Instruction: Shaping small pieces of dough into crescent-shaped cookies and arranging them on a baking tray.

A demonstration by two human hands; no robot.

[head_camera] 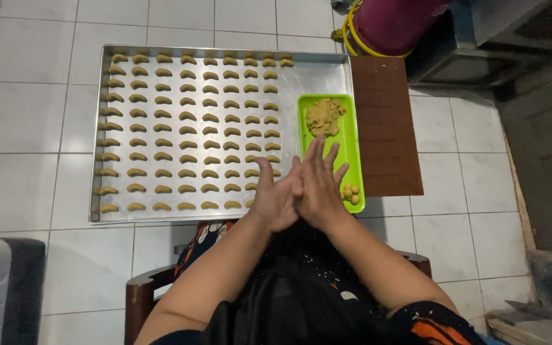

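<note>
Nearest the lens sat the person's dark patterned clothing with orange patches (301, 300), and from it both bare forearms ran forward to meet in the middle. Beyond them lay the white tiled floor (27, 115), and on it the big rectangular silver metal baking tray (317, 73), packed with neat rows of small tan crescent-shaped dough pieces (186, 116); only a strip along its right side was bare. A brown rectangular board (384, 128) lay just beside the tray's right edge, with a magenta gas cylinder (391, 22) and its yellow hose at the top. The narrow lime-green plastic tray (352, 144) sat at the baking tray's right edge, carrying a lump of crumbly tan dough (324, 117) at its far end and a few small rolled dough balls (351, 192) at its near end.

And the hands! The left hand (275, 198) and right hand (319, 185) were pressed together, palm against palm, fingers straight and pointing away, hovering over the near right corner of the baking tray. Whatever lay between the palms was hidden, though by my read a bit of dough was being rolled there. The step looked like shaping, and the next move would call for parting the palms gently and bending the roll into a crescent for the bare strip.
</note>
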